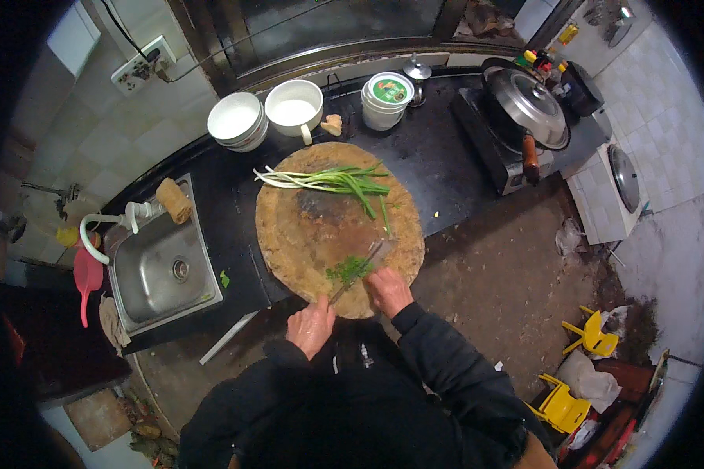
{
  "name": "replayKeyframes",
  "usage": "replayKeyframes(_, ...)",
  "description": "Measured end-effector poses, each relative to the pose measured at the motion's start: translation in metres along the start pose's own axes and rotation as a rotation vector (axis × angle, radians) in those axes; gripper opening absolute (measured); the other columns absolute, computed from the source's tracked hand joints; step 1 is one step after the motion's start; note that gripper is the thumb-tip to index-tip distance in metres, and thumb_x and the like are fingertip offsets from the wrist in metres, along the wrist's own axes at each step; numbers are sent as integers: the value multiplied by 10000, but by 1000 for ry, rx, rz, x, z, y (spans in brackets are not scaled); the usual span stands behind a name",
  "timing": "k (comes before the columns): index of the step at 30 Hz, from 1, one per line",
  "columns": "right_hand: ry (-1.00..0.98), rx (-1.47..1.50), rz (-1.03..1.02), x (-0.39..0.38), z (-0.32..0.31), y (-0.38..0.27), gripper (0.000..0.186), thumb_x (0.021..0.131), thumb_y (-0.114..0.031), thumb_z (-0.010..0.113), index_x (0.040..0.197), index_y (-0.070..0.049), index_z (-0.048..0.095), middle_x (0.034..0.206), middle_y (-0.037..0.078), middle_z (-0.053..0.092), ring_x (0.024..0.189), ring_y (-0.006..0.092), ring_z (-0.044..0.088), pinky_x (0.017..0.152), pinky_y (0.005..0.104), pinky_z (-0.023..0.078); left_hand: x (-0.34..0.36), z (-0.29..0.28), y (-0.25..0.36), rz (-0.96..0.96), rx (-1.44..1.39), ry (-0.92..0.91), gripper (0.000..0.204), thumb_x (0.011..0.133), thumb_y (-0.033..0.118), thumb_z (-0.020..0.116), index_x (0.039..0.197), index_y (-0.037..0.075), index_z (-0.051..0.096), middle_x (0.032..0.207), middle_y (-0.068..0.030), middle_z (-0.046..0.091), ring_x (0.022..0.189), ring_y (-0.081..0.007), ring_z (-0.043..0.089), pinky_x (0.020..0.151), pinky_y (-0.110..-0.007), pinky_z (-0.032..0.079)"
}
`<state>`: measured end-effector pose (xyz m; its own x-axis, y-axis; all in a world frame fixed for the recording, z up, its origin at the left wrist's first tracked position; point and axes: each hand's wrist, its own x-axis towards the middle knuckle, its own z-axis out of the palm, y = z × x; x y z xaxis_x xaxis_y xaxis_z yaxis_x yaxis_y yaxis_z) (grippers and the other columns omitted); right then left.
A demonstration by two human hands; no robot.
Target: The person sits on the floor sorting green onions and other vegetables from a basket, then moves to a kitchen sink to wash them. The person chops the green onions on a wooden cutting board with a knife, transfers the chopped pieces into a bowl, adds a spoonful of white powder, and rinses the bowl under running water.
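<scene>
A round wooden chopping board [281,242] lies on the counter in front of me. My left hand [311,327] is closed round the near end of a kitchen knife [357,279], its blade slanting up to the right across the board. Close against the blade's right side, my right hand [389,291] has its fingers curled in; whatever they hold is hidden. Finely chopped greens [346,270] lie along the blade's left side. Toward the back of the board rests a bunch of whole scallions [328,181], white ends pointing left.
A steel sink [164,270] is set in the counter at left. Behind the board stand stacked white bowls [237,119], a white mug-like bowl [294,108], a ginger piece [332,124] and a lidded tub [387,100]. A lidded wok [530,102] sits on the stove at right.
</scene>
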<state>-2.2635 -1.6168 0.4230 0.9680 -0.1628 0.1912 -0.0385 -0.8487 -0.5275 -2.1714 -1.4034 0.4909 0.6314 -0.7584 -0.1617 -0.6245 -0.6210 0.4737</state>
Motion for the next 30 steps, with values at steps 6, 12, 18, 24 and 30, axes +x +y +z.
replayKeyframes(6,14,-17,0,-4,-1,-1,307,662,-44,674,953,-57,576,865,131,533,832,346,536,719,432,465,-11,-3,3,-72,90,-139,214,918,229,545,1029,51,503,796,-203,654,670,-418,638,585,-534,500)
replayKeyframes(12,56,-35,-22,-6,6,2,343,647,-29,668,978,-58,584,867,128,527,820,343,531,722,437,457,-9,-4,2,-18,-26,1,180,924,231,538,957,55,517,770,-201,641,677,-423,634,599,-535,498)
replayKeyframes(18,121,19,-58,-8,6,4,373,628,-28,669,990,-58,585,875,129,537,823,335,533,706,426,455,-12,-5,0,-66,62,-148,179,926,223,534,982,53,525,756,-198,640,667,-419,632,585,-528,495)
replayKeyframes(24,96,20,-94,-11,3,2,395,610,-22,671,994,-55,583,874,125,542,836,335,535,715,411,462,-13,-6,-4,-45,57,-49,183,919,218,542,983,48,527,759,-196,644,653,-422,629,583,-526,497)
replayKeyframes(30,151,27,-81,-11,-1,-2,240,684,-31,632,915,-57,568,833,140,537,809,347,523,683,434,429,-11,-5,-4,35,-36,-16,189,913,218,548,992,49,521,762,-199,643,654,-427,628,573,-524,497)
